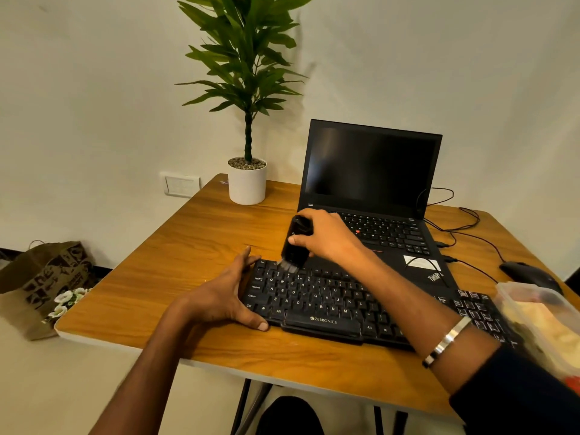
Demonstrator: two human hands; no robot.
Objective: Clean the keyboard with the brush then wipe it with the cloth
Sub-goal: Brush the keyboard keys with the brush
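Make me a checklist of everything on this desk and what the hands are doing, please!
Surface: wooden table, keyboard at its near edge.
Job's things: black keyboard; brush, bristles on the top-left keys. Cloth: nothing seen.
Clutter: open laptop, screen dark; potted plant; mouse; plastic container.
Grippers: right hand grips the brush; left hand holds the keyboard's left end.
Cables: black cables right of the laptop.
Surroundings: paper bag on the floor; wall socket.
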